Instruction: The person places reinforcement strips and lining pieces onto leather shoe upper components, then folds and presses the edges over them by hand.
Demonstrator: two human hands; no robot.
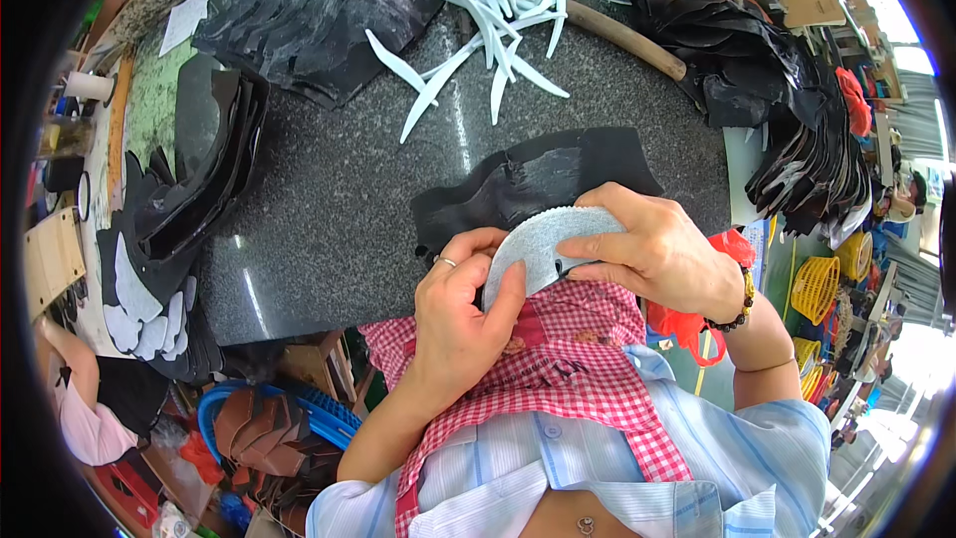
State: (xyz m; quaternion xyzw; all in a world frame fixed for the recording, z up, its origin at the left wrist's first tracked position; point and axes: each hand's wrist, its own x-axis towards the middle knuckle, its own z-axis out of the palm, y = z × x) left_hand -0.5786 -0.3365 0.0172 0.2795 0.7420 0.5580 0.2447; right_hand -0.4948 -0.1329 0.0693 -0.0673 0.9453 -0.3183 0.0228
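We see both hands closed on one pale curved piece [533,244], held up at the near edge of the desk [329,209], in front of the checked apron [558,354]. The left hand [453,304] has its lower-left end, the thumb lying along the front face and the other fingers wrapped behind, where we cannot count every tip. The right hand [662,244] pinches the opposite end, fingers pressed together over the face and edge; just at their tips we notice a dark spot too small to make out. So the piece lies directly between the two hands, neither being nearer: its long axis slants from lower left to upper right, and its toothed, outward-bulging edge faces up and away from the body. Just beyond it, a black sheet [528,174] lies on the desk with its long axis running roughly left to right, rising a little to the right. The pale piece overlaps it in our view, though we cannot tell whether they touch. Farther off, we find a heap of white curved strips [488,35], well apart from the fingers, with a wooden handle [627,40] just to its right.
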